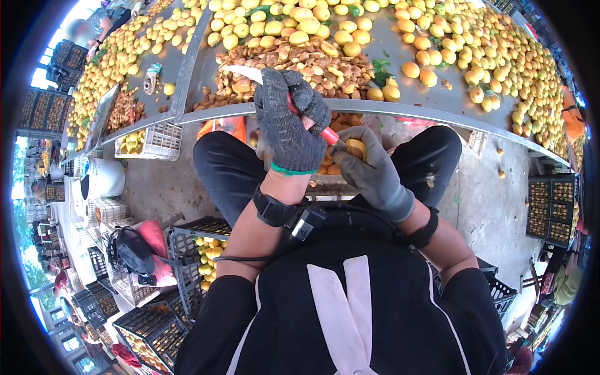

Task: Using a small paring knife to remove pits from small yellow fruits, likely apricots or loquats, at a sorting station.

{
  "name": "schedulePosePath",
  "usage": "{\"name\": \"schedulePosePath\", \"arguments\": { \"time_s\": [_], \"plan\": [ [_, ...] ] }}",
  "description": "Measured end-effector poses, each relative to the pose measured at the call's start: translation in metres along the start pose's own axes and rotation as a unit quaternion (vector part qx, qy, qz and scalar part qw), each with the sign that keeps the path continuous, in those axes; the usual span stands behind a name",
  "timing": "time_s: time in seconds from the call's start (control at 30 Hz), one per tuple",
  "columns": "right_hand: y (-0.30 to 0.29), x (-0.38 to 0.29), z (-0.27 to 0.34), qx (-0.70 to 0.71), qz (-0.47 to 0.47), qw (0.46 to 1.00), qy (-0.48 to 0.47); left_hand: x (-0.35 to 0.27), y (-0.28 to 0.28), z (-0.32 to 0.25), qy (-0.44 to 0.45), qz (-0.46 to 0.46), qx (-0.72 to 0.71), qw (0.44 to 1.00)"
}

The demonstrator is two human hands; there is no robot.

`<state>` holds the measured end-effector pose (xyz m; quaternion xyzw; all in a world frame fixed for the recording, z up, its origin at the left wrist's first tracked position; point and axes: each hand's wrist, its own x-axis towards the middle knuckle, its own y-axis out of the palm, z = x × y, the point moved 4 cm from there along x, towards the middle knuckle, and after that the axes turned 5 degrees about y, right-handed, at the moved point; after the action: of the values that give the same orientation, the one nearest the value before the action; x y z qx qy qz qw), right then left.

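My left hand, in a dark grey knit glove with a green cuff, is closed around the red handle of a knife. The pale curved blade points left over the table edge. The handle's lower end reaches my right thumb; whether they touch is unclear. My right hand, in a grey coated glove, holds a cut apricot, its brown inside showing. Below both hands, between my knees, lie apricot pieces, partly hidden.
A metal-rimmed table crosses ahead, bearing whole apricots and a heap of brown pits and scraps. A white crate and white bucket stand left. Black crates of fruit stack right. A person is far left.
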<state>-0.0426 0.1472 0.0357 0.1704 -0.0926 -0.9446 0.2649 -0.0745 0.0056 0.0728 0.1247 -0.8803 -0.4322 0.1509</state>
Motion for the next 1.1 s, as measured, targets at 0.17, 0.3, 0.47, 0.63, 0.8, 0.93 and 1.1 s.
{"name": "schedulePosePath", "arguments": {
  "time_s": [0.17,0.3,0.47,0.63,0.8,0.93,1.1],
  "plan": [
    [0.000,0.001,-0.004,-0.031,0.027,0.998,-0.054,0.000,-0.003,-0.004,-0.013,-0.031,-0.044,0.998],
    [0.004,-0.001,-0.002,-0.081,0.020,0.990,-0.113,0.002,0.005,-0.015,0.020,0.013,-0.038,0.999],
    [0.009,-0.002,-0.005,-0.034,0.026,0.997,-0.065,-0.003,0.007,-0.016,0.027,-0.014,-0.027,0.999],
    [0.010,-0.002,-0.012,0.018,0.025,0.999,-0.025,-0.006,0.003,-0.011,0.019,0.009,-0.003,1.000],
    [0.010,-0.002,-0.010,-0.072,-0.026,0.995,-0.069,-0.007,0.009,-0.010,-0.008,0.000,-0.018,1.000],
    [0.007,-0.007,0.003,-0.218,-0.027,0.957,-0.188,-0.006,0.006,-0.006,-0.037,-0.017,-0.038,0.998],
    [0.005,-0.002,-0.017,0.160,0.136,0.972,0.110,-0.002,-0.010,0.003,-0.061,-0.079,0.006,0.995]
  ]
}}
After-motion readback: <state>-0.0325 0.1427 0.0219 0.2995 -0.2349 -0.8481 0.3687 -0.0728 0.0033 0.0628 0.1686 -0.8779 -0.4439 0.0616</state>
